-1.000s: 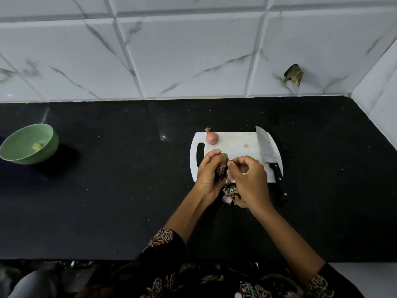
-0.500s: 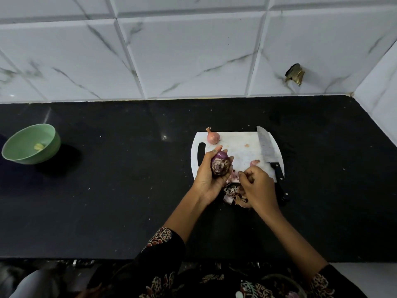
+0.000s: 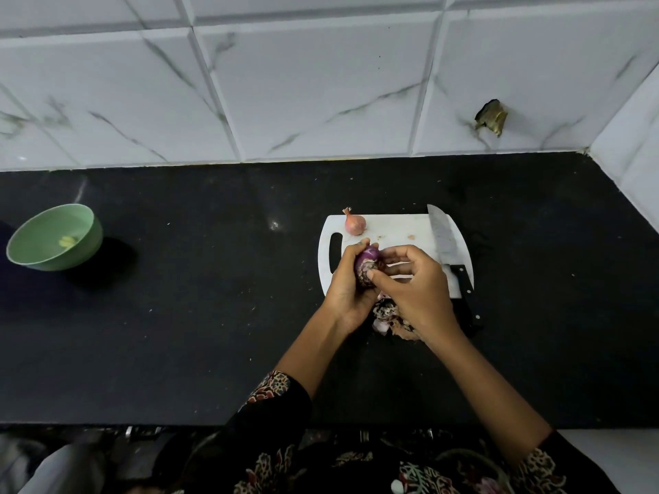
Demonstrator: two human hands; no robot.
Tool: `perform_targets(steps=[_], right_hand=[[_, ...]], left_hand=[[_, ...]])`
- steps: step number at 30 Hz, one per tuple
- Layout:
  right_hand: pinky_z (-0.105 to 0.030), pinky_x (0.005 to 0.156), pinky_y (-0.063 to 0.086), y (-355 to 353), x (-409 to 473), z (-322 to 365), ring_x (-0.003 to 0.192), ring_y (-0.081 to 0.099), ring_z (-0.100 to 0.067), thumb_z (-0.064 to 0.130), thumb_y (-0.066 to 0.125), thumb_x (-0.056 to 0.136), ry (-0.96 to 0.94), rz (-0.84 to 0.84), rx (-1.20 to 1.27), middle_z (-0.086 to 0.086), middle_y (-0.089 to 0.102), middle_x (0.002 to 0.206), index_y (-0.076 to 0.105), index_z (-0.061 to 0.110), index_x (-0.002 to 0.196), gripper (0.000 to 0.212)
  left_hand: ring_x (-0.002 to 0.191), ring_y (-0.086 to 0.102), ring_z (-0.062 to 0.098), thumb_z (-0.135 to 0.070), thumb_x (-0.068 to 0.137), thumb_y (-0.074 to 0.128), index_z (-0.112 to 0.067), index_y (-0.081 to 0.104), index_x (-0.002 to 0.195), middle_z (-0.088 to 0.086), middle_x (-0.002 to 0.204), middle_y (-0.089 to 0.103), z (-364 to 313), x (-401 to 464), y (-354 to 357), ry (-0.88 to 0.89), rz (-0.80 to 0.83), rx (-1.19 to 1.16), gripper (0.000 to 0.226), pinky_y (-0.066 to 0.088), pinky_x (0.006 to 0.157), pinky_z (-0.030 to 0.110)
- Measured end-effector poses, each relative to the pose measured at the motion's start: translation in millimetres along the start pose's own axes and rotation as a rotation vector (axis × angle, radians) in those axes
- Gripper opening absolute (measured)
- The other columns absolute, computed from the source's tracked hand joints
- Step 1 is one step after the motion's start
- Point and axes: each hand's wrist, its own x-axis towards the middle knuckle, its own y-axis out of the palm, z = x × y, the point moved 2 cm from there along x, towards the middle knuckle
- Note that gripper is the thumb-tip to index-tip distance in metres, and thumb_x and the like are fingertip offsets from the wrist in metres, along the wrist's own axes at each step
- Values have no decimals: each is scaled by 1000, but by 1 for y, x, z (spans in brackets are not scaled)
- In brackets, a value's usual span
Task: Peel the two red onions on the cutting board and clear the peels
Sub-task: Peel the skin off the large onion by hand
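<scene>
A black tabletop (image 3: pixel 178 315) is running along a wall of white marbled tiles (image 3: pixel 321 94), and a white cutting board (image 3: pixel 396 231) is lying on it right of centre. A green bowl (image 3: pixel 55 237) is sitting far off to the left, well apart from the board. A knife (image 3: pixel 447 251) is lying along the board's right edge, its blade pointing away and its dark handle overhanging the near edge. The left hand (image 3: pixel 347 283) is curling its fingers around a partly peeled red onion (image 3: pixel 367 263), holding it above the near part of the board. The right hand (image 3: pixel 415 290) is meeting it from the right, its thumb pressing on the onion's near end and its fingers bent around the far side. A heap of peels (image 3: pixel 387 317) is lying on the tabletop just below both hands, at the board's near edge. A second, unpeeled onion (image 3: pixel 354 223) is resting at the board's far edge, apart from both hands.
</scene>
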Motion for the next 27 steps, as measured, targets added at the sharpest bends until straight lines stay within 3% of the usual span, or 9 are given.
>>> perform_targets(steps=[3,6,10,13,15,17,19,23,27], right_hand=[[-16,68,54,0,-1,4,78,63,4,18,79,73,17,15,-6,11,68,88,64,22,96,28],[-11,64,52,-2,0,6,72,62,5,16,78,72,14,16,-32,10,67,80,64,19,92,25],[-12,61,52,-4,1,7,64,62,2,13,77,71,-5,29,-57,8,66,72,65,14,87,20],[-17,63,55,-5,3,5,64,64,-1,10,76,73,-20,38,-59,5,68,72,68,11,87,16],[-20,65,55,-5,4,1,67,65,-5,9,74,76,-31,50,-58,4,69,73,69,11,87,13],[-24,68,56,-5,5,-4,70,67,-7,7,70,79,-43,24,-66,2,69,74,70,12,87,10],[-25,69,56,-6,4,-8,71,67,-8,6,66,82,-43,-7,-64,1,70,75,71,11,89,10],[-12,72,50,-3,0,-5,80,64,-2,10,68,83,-163,9,-116,3,69,87,71,11,97,14],[-9,78,47,2,-2,-8,85,61,-4,11,71,80,-342,12,-243,2,67,94,72,11,101,21]], left_hand=[[102,57,24,-30,82,64,-10,60,105,14,109,58,4,4,-4,11,-23,34,31,50,88,32],[107,55,26,-30,76,66,-9,60,106,17,115,56,6,5,-5,13,-38,48,37,49,91,33],[106,57,25,-28,85,59,-8,59,105,17,116,57,7,5,-7,-8,-27,69,27,50,92,32],[113,57,28,-27,87,59,-9,60,100,19,122,58,8,6,-10,-23,-26,52,22,44,105,38],[108,58,26,-26,86,58,-12,61,96,14,114,60,7,5,-11,-16,-26,41,17,46,100,36],[90,62,18,-25,87,58,-15,61,92,6,98,63,5,3,-10,-23,-18,41,12,50,81,30],[79,60,15,-25,87,57,-16,63,87,2,86,65,3,1,-9,-30,-18,32,10,47,72,27],[82,62,18,-27,89,56,-16,65,87,6,83,67,2,-2,-8,-35,-41,25,15,48,77,30],[74,62,14,-30,93,52,-16,61,87,2,76,65,3,-2,-6,-39,-44,73,18,48,77,28]])
